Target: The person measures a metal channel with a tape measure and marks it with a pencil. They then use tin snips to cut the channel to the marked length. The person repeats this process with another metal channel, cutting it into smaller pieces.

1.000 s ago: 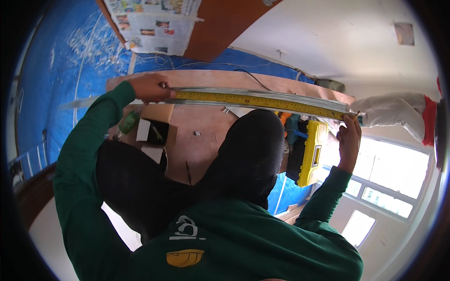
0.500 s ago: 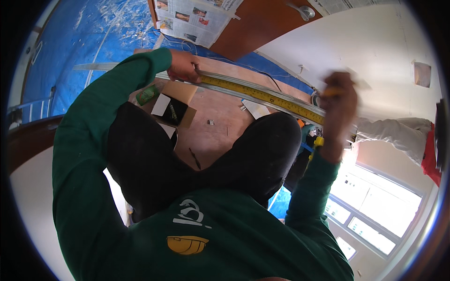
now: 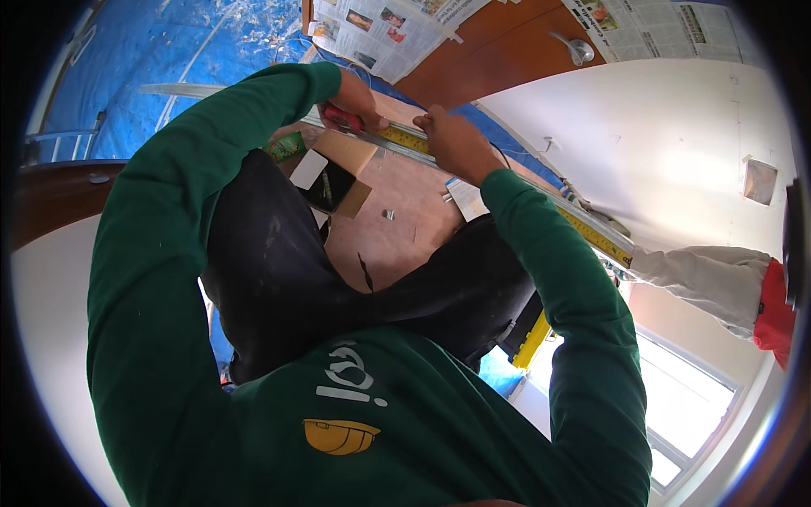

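Green sleeves [image 3: 160, 270] reach forward: the left arm bows wide, its forearm angled in toward the right, while the right arm stretches from near right toward the far middle. Metal strips [image 3: 412, 154] run slantwise from far left to right, past the knees. Yellow tape [image 3: 594, 233] lies along them. The right hand [image 3: 459, 142] bends over it, back showing, fingers folded; its grip cannot be told. Just left, the left hand [image 3: 359, 100] curls firmly round a red case [image 3: 342, 118].
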Action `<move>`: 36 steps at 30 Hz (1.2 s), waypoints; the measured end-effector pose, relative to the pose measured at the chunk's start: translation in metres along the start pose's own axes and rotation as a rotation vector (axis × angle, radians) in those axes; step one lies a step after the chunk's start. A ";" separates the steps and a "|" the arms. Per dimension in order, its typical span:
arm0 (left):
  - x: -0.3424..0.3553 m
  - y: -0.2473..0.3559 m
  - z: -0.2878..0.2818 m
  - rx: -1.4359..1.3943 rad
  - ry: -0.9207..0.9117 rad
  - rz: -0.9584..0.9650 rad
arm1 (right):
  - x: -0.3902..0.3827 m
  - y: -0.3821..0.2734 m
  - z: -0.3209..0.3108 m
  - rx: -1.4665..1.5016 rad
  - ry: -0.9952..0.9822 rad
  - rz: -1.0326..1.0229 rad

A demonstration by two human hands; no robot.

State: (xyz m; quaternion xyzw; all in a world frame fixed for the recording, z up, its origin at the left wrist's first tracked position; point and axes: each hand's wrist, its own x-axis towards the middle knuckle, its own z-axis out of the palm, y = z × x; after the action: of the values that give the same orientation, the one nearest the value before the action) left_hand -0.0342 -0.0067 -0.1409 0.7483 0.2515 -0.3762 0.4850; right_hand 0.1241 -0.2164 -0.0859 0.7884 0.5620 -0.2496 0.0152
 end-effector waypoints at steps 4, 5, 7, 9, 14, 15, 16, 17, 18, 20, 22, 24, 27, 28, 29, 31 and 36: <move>-0.002 -0.022 -0.010 0.123 0.030 -0.104 | 0.002 0.000 0.000 -0.014 -0.006 0.009; -0.003 -0.028 -0.010 0.143 0.028 -0.092 | 0.002 0.001 0.001 -0.020 -0.003 0.015; -0.003 -0.038 -0.012 0.192 0.049 -0.083 | 0.002 0.003 0.002 -0.007 -0.013 0.063; -0.001 -0.044 -0.011 0.200 0.051 -0.058 | 0.004 0.004 0.001 0.013 -0.005 0.084; 0.003 -0.047 -0.012 0.215 0.066 -0.036 | 0.014 0.000 -0.008 0.294 0.127 0.017; 0.004 -0.047 -0.013 0.203 0.051 -0.019 | 0.016 -0.002 -0.007 0.417 0.172 -0.063; 0.004 -0.047 -0.013 0.194 0.046 -0.005 | 0.019 -0.005 -0.004 0.527 0.207 -0.108; 0.004 -0.048 -0.013 0.184 0.034 -0.003 | 0.021 -0.007 0.001 0.637 0.238 -0.154; 0.004 -0.048 -0.013 0.180 0.038 0.001 | 0.023 -0.010 0.006 0.680 0.238 -0.174; 0.005 -0.048 -0.013 0.175 0.028 -0.014 | 0.026 -0.016 0.021 0.769 0.224 -0.219; 0.006 -0.047 -0.012 0.160 0.024 -0.027 | 0.031 -0.022 0.034 0.762 0.234 -0.257; 0.008 -0.046 -0.012 0.173 0.022 -0.032 | 0.036 -0.027 0.043 0.754 0.224 -0.229; 0.009 -0.046 -0.012 0.196 0.028 -0.042 | 0.040 -0.035 0.047 0.722 0.200 -0.146; 0.009 -0.045 -0.011 0.189 0.034 -0.045 | 0.039 -0.038 0.047 0.695 0.206 -0.158; 0.009 -0.045 -0.011 0.186 0.047 -0.056 | 0.039 -0.039 0.046 0.667 0.215 -0.169; 0.010 -0.045 -0.011 0.176 0.024 -0.055 | 0.038 -0.042 0.044 0.633 0.212 -0.180; 0.008 -0.045 -0.010 0.126 0.007 -0.068 | 0.035 -0.043 0.047 0.577 0.200 -0.203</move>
State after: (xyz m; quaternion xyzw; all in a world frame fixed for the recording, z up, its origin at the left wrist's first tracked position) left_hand -0.0599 0.0210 -0.1693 0.7697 0.2543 -0.4050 0.4229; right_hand 0.0763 -0.1835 -0.1302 0.7209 0.5424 -0.3201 -0.2892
